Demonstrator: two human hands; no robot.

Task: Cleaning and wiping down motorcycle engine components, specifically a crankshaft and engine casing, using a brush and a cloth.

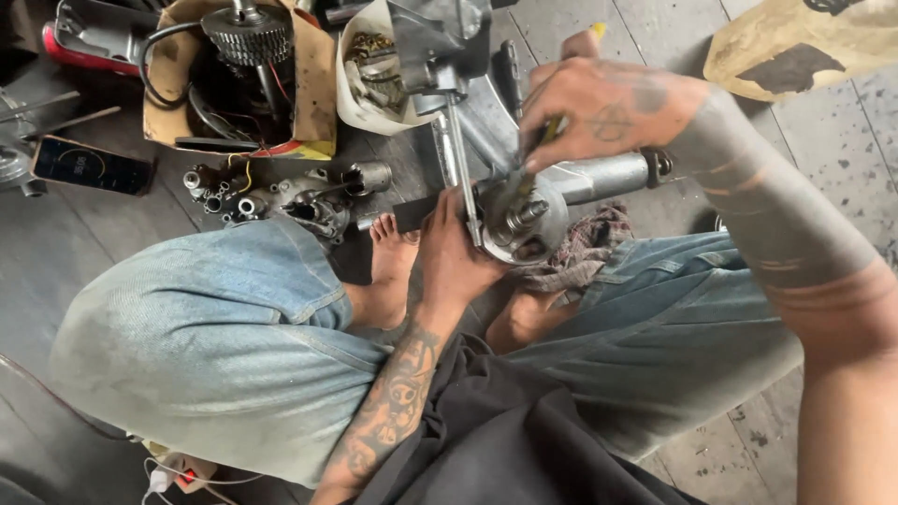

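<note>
Squatting over a dark wooden floor (56, 252), the person works between their knees on a metal engine part (524, 210), a grey casting with a tube running off to the right, which sits on the floor just in front of the bare feet (393, 257) with a dirty rag (589, 248) at its side. It looks heavy, stiff and greasy, so it is best held by its thick round body rather than by the thin steel rod (461, 159) standing up from it. The left hand (454, 252) is wrapped around the near side of the round end, fingers closed on it to steady it. The right hand (599, 108) comes from above, fingers pinched tightly around a slim yellow-tipped tool (547, 131) pressed down into the part. Open room is scarce: a cardboard box (313, 75) with a gear assembly (248, 37) and a second engine piece (309, 201) crowd the far left, a phone (89, 166) lies further left, and the knees close in both sides; the clearest floor lies to the right.
</note>
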